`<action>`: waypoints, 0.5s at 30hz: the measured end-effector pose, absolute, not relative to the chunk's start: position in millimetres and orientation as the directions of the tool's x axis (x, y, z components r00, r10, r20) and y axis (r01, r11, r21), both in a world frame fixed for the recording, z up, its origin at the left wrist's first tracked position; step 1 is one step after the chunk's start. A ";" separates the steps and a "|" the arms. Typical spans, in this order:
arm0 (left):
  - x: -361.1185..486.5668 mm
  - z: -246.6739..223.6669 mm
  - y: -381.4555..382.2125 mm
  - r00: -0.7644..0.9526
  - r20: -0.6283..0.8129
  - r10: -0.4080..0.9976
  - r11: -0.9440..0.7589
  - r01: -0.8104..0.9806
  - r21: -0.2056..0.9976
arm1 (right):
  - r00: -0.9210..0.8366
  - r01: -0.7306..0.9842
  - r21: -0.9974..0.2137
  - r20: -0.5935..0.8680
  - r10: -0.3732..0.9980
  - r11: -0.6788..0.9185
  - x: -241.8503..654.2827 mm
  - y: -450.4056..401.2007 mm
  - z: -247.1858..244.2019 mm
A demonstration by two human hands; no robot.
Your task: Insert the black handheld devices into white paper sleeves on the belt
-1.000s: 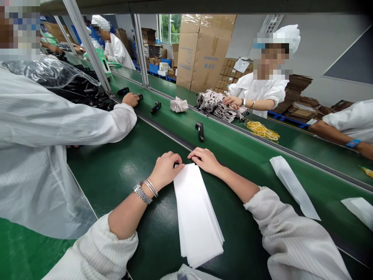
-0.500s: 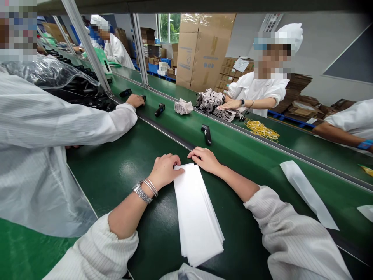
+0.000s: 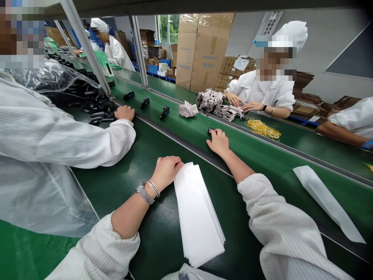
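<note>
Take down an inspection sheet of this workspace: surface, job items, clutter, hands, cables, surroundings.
Surface: dark green bench beside a green conveyor belt.
Job's things: stack of white strips on the bench; small black device on the belt.
Clutter: yellow rubber bands and grey bundles beyond the belt.
Hands: left hand rests at the stack's top corner; right hand has its fingertips on the small black device.
Cables: nothing seen.
Surroundings: co-worker's hand beside a pile of black items; cardboard cartons behind.
</note>
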State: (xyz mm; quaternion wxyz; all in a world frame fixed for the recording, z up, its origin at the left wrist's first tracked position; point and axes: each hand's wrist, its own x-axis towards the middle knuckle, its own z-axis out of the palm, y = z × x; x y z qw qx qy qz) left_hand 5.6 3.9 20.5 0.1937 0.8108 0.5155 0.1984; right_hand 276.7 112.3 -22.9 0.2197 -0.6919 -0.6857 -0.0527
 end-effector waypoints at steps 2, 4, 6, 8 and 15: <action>3.2 21.1 4.1 0.360 0.109 0.927 -0.364 0.782 0.506 | 0.127 0.955 -0.294 0.314 0.941 -0.031 287.3 116.3 -26.7; 0.9 21.3 4.2 0.332 0.090 0.939 -0.332 0.808 0.486 | 0.191 0.915 -0.395 0.253 0.948 -0.079 293.5 118.3 -27.8; -0.5 21.0 4.5 0.328 0.075 0.942 -0.323 0.819 0.475 | 0.246 0.808 -0.580 0.182 0.952 -0.098 293.5 120.1 -25.9; -0.5 20.5 5.1 0.342 0.074 0.937 -0.333 0.806 0.490 | 0.278 0.578 -0.812 0.103 0.955 -0.081 286.1 121.1 -21.4; 3.1 20.5 8.1 0.374 0.148 0.916 -0.396 0.774 0.495 | 0.005 -0.135 -0.989 0.062 0.998 0.063 225.9 91.7 4.1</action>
